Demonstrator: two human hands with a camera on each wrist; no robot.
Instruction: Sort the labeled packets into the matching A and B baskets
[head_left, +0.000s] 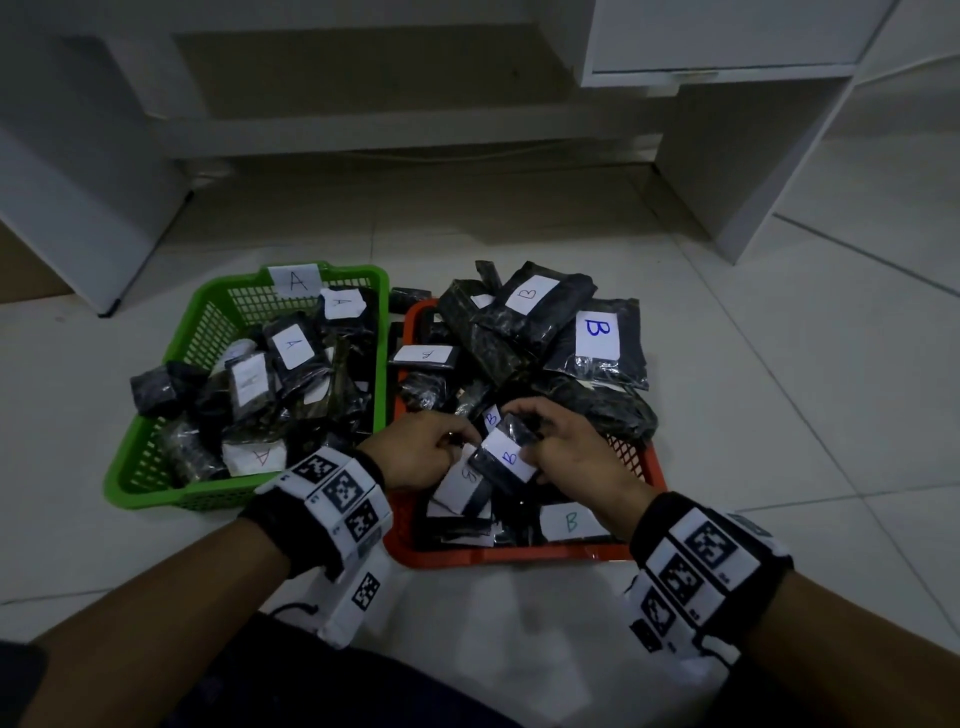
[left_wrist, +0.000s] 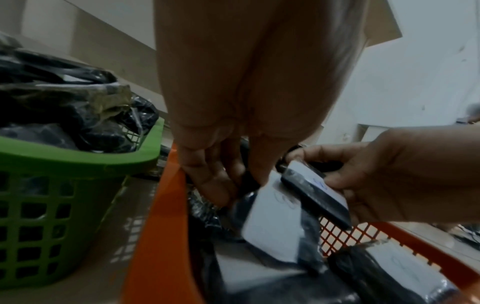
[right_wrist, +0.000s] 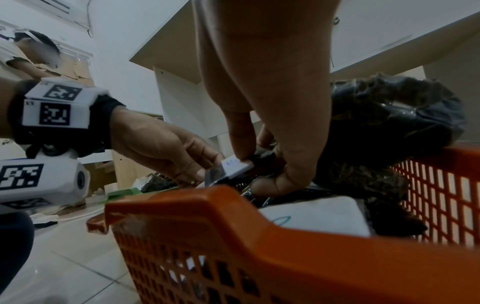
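The green basket (head_left: 156, 488) tagged A holds several black packets with A labels. To its right, the orange basket (head_left: 519, 555) is piled with black packets labelled B. Both hands are over its near left part. My right hand (head_left: 530, 441) pinches a small black packet with a white B label (head_left: 506, 460), lifted just above the pile; thumb and fingers clamp that small packet (right_wrist: 236, 166) in the right wrist view. My left hand (head_left: 457, 441) curls its fingers (left_wrist: 221, 185) on the edge of a lower white-labelled packet (left_wrist: 275, 224) lying in the orange basket (left_wrist: 155, 236).
Both baskets stand side by side on a pale tiled floor (head_left: 779, 415). White cabinet panels (head_left: 727, 156) rise behind them. A few black packets (head_left: 156, 389) hang over the green basket's left rim. One packet (head_left: 426, 355) at the orange basket's far left bears an unclear letter.
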